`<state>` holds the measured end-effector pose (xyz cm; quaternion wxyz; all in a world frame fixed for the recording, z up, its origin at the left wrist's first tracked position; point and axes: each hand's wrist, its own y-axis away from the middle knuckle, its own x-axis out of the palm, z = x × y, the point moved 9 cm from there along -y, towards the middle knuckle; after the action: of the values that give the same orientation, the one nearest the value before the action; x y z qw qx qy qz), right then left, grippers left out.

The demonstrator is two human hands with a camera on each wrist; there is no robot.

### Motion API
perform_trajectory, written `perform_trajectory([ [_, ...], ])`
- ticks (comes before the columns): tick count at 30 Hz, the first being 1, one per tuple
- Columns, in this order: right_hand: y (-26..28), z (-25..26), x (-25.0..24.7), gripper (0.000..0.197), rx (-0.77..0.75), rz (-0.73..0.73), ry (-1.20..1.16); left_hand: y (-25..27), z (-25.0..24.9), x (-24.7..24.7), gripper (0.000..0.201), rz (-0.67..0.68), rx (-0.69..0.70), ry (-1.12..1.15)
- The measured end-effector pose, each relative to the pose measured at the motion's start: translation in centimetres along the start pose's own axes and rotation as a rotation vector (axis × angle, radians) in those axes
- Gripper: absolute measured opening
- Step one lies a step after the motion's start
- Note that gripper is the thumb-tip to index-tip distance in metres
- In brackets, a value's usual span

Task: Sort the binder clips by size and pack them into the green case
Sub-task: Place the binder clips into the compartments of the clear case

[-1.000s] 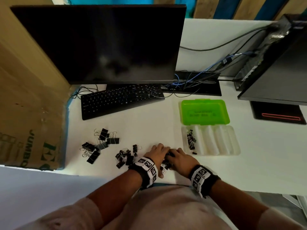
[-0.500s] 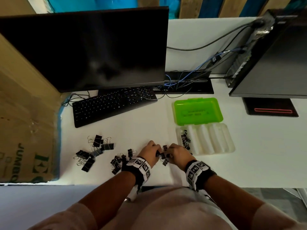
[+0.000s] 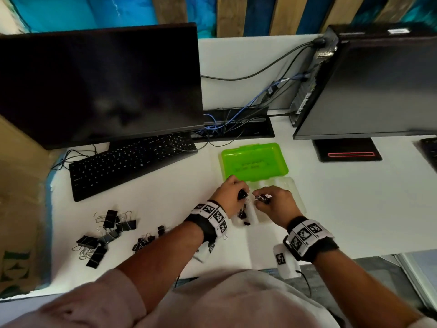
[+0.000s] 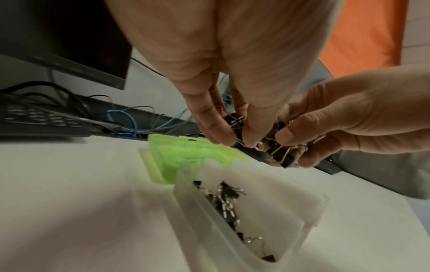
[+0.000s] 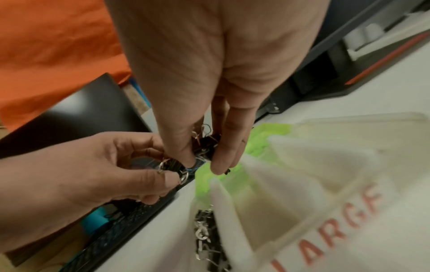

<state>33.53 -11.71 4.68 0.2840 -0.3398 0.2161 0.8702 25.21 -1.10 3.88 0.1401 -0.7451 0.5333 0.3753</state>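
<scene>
The green case lies open on the white desk, its green lid (image 3: 255,162) behind a clear divided tray (image 3: 295,192). The tray's leftmost compartment (image 4: 225,200) holds several small black binder clips (image 3: 242,214). Both hands hover just above that left end. My left hand (image 3: 238,194) pinches a small black clip (image 4: 237,125) between thumb and fingers. My right hand (image 3: 260,200) grips a bunch of small clips (image 5: 207,145), also seen from the left wrist (image 4: 282,152). The tray's wall near the right wrist carries red lettering "LARGE" (image 5: 344,220).
A heap of large clips (image 3: 106,230) and a smaller heap of mid-size clips (image 3: 146,240) lie left of my left forearm. Behind them are a black keyboard (image 3: 132,162), a monitor (image 3: 99,84), tangled cables (image 3: 236,124) and a second screen (image 3: 378,86). A cardboard box (image 3: 19,209) borders the desk's left side.
Both hands rose from the clip pile near the desk's front edge and moved forward and right, carrying clips to above the tray's left compartment.
</scene>
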Motion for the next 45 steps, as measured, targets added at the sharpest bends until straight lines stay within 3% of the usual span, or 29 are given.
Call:
perform_trajectory([
  [5,1.1,-3.4,0.9,0.028,0.133,0.092,-0.025,-1.8,-2.3,3.9,0.031,0.152,0.016,-0.102],
  [9,1.3,-3.6,1.1,0.039,0.149,0.088,-0.019,-2.6,-2.3,5.2,0.059,0.225,-0.017,-0.164],
  [15,1.1,-3.6,1.2,0.034,0.099,0.087,0.018,-2.9,-2.3,3.9,0.072,0.209,0.0,-0.18],
  [24,-0.6,-2.1,1.5,0.049,-0.027,0.134,0.264,1.1,5.0,-0.8,0.059,0.08,-0.162,-0.113],
  [28,-0.3,2.5,2.9,0.037,-0.205,0.125,0.224,4.8,8.8,-1.5,0.05,0.126,-0.282,-0.098],
  [31,1.5,5.6,8.4,0.031,-0.339,0.366,0.244,7.7,10.5,-0.5,0.08,0.262,-0.377,-0.143],
  [33,3.2,6.1,12.6,0.042,-0.385,0.566,0.395,9.2,11.1,0.5,0.097,0.344,-0.399,-0.222],
  [35,4.2,5.6,15.4,0.069,-0.399,0.681,0.566,10.2,11.4,1.0,0.107,0.399,-0.404,-0.293],
  [37,4.3,5.3,16.7,0.091,-0.372,0.702,0.631,10.8,11.5,1.4,0.112,0.431,-0.391,-0.35],
  [39,3.9,4.8,17.6,0.098,-0.316,0.682,0.606,11.3,11.8,1.9,0.116,0.456,-0.375,-0.396],
  [42,3.4,4.6,18.5,0.087,-0.301,0.626,0.623,11.9,12.2,2.8,0.112,0.44,-0.344,-0.455],
  [45,3.6,5.1,18.8,0.055,-0.337,0.59,0.644,12.3,12.2,3.1,0.097,0.397,-0.341,-0.437],
])
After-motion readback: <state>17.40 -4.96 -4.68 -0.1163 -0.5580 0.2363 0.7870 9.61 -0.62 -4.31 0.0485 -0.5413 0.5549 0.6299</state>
